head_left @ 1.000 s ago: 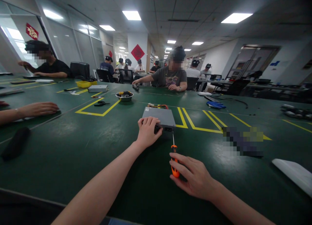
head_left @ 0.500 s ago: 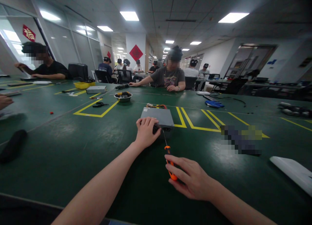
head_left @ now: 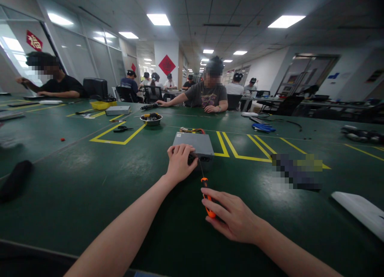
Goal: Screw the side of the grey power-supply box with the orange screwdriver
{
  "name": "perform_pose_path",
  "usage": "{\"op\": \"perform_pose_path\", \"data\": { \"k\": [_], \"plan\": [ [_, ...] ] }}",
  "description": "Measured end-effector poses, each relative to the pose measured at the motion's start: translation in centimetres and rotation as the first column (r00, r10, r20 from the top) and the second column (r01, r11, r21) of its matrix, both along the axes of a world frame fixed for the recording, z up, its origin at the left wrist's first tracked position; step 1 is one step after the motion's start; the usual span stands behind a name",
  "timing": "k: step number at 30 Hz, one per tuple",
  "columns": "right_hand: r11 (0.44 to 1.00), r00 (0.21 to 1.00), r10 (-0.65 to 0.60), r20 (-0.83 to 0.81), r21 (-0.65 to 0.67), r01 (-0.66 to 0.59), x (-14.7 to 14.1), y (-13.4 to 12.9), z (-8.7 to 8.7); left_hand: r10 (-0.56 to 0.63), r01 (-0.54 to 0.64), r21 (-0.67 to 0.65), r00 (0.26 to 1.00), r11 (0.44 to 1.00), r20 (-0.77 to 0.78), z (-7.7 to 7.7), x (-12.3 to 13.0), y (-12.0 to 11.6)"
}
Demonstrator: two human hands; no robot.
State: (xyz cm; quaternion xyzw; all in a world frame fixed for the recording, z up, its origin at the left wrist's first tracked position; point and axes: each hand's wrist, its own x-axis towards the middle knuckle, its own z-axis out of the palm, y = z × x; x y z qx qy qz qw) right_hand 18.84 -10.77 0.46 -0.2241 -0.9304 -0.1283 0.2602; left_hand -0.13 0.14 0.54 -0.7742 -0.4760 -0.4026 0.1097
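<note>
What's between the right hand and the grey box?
The screwdriver, as the head view shows: the right hand holds its handle, and its thin shaft points at the near side of the grey box.

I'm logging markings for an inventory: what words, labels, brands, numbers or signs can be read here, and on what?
"福": red diamond sign at far left.
Red diamond on the pillar: too blurred to read.
White label on the grey box: too small to read.
Shirt print on the person opposite: too blurred to read.
Nothing else is readable.
</note>
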Motion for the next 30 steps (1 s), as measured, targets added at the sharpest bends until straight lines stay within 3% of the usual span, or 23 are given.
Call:
{"op": "perform_pose_path", "data": {
  "k": [14, 22, 30],
  "plan": [
    [0.998, 1.000, -0.005, 0.012, -0.062, 0.006, -0.2, -0.3, 0.3, -0.005, 0.005, 0.012, 1.000, 1.000, -0.015, 0.0, 0.0, -0.2],
    [0.999, 0.999, -0.018, 0.030, 0.030, 0.017, -0.5, -0.1, 0.1, -0.072, 0.076, 0.057, 0.995, 0.995, -0.073, 0.0, -0.3, -0.2],
    [1.000, 1.000, -0.009, 0.015, 0.022, 0.009, -0.9, 0.2, -0.5, -0.141, 0.147, 0.034, 0.982, 0.989, -0.127, -0.1, -0.3, -0.3]
  ]
}}
